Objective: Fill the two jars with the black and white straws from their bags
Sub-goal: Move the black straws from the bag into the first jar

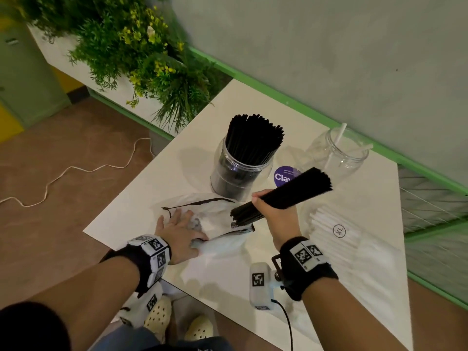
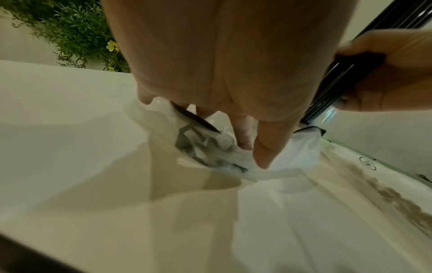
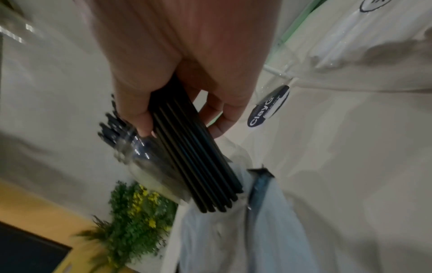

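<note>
The right hand point(image 1: 276, 211) was wrapped round a bundle of black straws point(image 1: 291, 192), fingers and thumb curled about its middle, the bundle tilted with its far end raised toward the near jar point(image 1: 240, 171). In the right wrist view the hand hid the upper part of the bundle, and only the lower ends showed clearly, hanging just above the mouth of the crumpled clear bag point(image 1: 215, 224). The left hand point(image 1: 181, 235) lay flat on that bag with straight, spread fingers, holding nothing, pressing the plastic to the white table point(image 1: 141, 198). In the left wrist view its palm blocked most of the bag, and whether any straws were left inside could not be told.

The near jar stood just beyond the bag, packed with upright black straws point(image 1: 253, 138) that fanned out above its rim. To the right of that jar, well apart, stood the second jar point(image 1: 336, 153), clear glass and hard to trace against the table, with what looked like two white straws point(image 1: 338, 143) leaning in it. Between the jars lay a purple round sticker point(image 1: 285, 176), its lettering partly covered by the held bundle. To the right of the near jar and closer to the person lay the bag of white straws point(image 1: 339, 236), marked XL, pale on pale and blurred at its edges
</note>
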The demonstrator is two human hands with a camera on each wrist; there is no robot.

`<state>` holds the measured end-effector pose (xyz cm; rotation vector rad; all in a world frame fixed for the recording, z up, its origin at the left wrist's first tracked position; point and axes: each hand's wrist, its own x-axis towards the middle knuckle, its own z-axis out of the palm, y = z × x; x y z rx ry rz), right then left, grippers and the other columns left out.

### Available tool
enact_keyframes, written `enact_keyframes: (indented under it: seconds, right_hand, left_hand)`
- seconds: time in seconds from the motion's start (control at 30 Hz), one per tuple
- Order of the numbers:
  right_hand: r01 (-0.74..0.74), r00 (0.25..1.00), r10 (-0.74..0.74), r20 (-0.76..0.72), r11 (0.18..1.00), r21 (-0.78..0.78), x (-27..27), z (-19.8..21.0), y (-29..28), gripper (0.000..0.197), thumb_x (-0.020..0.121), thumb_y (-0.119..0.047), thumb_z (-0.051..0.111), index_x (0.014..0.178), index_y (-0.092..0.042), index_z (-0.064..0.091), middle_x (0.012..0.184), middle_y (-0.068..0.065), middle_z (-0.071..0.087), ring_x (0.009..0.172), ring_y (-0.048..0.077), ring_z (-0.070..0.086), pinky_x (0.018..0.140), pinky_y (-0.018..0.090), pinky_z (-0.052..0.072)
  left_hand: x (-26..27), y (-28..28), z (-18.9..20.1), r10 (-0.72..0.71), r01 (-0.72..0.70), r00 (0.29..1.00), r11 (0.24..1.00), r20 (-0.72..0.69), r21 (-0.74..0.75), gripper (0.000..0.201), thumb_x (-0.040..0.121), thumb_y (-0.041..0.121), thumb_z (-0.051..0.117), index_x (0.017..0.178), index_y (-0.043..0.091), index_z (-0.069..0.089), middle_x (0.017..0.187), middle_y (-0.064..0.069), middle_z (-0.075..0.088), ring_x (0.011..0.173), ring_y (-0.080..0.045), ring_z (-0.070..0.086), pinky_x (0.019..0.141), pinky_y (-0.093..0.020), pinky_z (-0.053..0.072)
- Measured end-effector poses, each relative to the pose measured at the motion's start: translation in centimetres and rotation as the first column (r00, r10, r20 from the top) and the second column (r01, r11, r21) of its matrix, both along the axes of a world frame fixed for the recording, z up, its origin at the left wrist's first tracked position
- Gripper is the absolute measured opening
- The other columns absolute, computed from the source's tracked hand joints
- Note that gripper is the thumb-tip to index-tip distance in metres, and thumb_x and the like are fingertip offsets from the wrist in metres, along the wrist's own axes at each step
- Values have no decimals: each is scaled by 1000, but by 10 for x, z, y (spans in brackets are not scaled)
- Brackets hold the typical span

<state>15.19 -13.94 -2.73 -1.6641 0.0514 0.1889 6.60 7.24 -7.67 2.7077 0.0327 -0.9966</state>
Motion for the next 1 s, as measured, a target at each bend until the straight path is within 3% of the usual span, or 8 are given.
enact_keyframes:
  seconds: [0.17,0.3,0.37,0.43,0.53,0.67,0.83,1.0]
  right_hand:
    - [-15,996,9,85,998,63,8,42,-11,9,82,-5,71,92,-4,70,92,2,71,91,13,65,86,33,49]
    - [-53,974,25,225,992,118,20,85,-5,8,83,-1,69,88,-7,69,88,0,71,85,13,64,75,24,50]
    - [-82,960,40,275,986,142,26,103,1,9,84,0,68,86,-9,69,92,3,71,92,16,66,82,28,52]
    - [-115,951,66,303,982,148,32,113,11,9,84,0,68,85,-9,69,93,3,71,96,17,66,86,28,53]
    - [-135,936,89,340,984,113,47,115,28,12,82,1,69,81,-11,70,88,1,71,94,16,67,83,24,52]
    - [-91,943,67,326,994,58,64,106,44,7,81,2,70,81,-5,71,82,0,70,84,8,66,77,17,50]
    - [-65,954,81,287,996,-65,81,90,58,9,79,-11,76,85,-6,72,85,2,72,86,13,69,81,27,53]
    - [8,965,30,260,989,-144,95,85,60,36,71,-27,83,100,-10,70,96,1,73,92,14,70,86,38,56]
  left_hand:
    - [-1,-15,9,67,-69,997,996,29,60,49,91,46,43,138,50,31,160,4,-5,146,-29,-10,112,-62,-3]
    - [-3,-6,25,356,-319,929,908,100,-271,34,84,41,50,112,59,49,149,12,31,143,-17,19,114,-57,-2]
    - [-5,2,35,481,-406,872,818,97,-407,19,79,41,54,89,57,53,127,17,52,120,-12,50,115,-55,11]
    - [-4,11,41,537,-435,839,761,89,-481,12,73,46,54,82,52,58,108,21,64,92,-6,63,108,-50,31]
    - [12,22,53,558,-397,818,724,141,-564,9,75,41,59,82,47,62,102,23,64,102,-5,61,100,-36,41]
    - [47,30,81,507,-281,829,743,237,-607,17,89,21,61,100,34,62,109,12,63,101,-11,61,85,-24,44]
    - [87,28,110,442,-133,785,805,435,-578,40,89,18,61,127,24,52,127,2,52,110,-16,55,90,-24,41]
    - [113,23,122,317,-39,784,883,534,-467,40,87,20,61,126,25,55,125,-3,49,110,-18,53,90,-20,35]
